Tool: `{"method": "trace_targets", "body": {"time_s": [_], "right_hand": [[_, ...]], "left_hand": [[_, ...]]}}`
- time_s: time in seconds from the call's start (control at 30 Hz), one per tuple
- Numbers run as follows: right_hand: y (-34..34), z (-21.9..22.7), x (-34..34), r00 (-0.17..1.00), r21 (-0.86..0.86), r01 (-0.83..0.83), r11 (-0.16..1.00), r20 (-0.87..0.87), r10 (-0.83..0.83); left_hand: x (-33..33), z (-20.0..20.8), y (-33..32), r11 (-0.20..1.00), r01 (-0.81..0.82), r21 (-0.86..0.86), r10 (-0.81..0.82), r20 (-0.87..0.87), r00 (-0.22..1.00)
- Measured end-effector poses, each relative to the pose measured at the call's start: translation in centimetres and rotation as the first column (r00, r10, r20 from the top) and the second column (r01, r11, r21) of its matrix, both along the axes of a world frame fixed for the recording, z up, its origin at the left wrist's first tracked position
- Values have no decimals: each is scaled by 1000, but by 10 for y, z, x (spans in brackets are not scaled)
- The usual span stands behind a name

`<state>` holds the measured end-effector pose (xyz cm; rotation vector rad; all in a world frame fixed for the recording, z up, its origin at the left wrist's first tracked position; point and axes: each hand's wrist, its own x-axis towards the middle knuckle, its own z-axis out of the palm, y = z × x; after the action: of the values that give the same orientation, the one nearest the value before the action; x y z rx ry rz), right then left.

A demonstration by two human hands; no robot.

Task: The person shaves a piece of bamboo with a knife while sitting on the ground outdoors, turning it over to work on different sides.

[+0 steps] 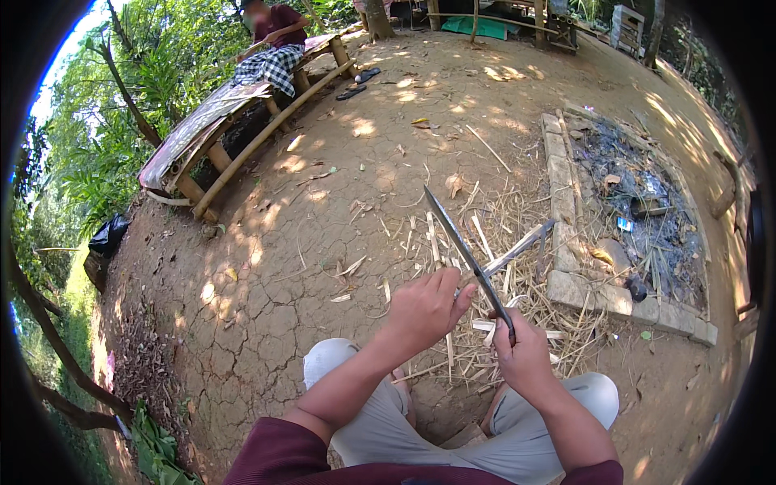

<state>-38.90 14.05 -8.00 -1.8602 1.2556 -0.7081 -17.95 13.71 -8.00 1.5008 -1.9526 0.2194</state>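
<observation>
My right hand [522, 353] is closed round the handle of a machete [455, 233], whose long dark blade slants up and to the left. My left hand [426, 305] is closed on the near end of a greyish strip [521, 246], which looks like split bamboo. The strip points away to the right, crossing the blade just beyond my left hand's fingertips. I cannot tell whether the edge is cutting into it. Pale split sticks [434, 241] and curled shavings [578, 330] litter the ground under and around both hands, between my knees.
A brick-edged fire pit [566, 234] with ash and litter lies to the right. At the far left stands a low bamboo bench [230, 166] where another person [279, 36] sits, with dark sandals [352, 91] beside it. Cracked bare earth [267, 299] stretches leftward.
</observation>
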Motion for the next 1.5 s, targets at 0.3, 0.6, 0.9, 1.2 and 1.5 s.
{"method": "trace_targets", "body": {"time_s": [0.3,0.6,0.9,1.2,1.5], "right_hand": [[-4,0,2,996,-92,-17,996,-89,9],[8,20,7,890,565,-100,819,419,-180],[4,-9,11,999,-88,23,996,-44,-27],[5,10,13,964,377,25,926,238,-122],[8,-6,13,960,93,61,994,267,-84]], "left_hand": [[-2,9,3,998,-60,-31,61,24,998],[19,12,5,988,-28,150,36,-49,998],[21,4,1,991,-5,131,12,-50,999],[24,9,-1,970,-30,241,28,12,1000],[21,9,0,986,14,164,-2,-68,998]]}}
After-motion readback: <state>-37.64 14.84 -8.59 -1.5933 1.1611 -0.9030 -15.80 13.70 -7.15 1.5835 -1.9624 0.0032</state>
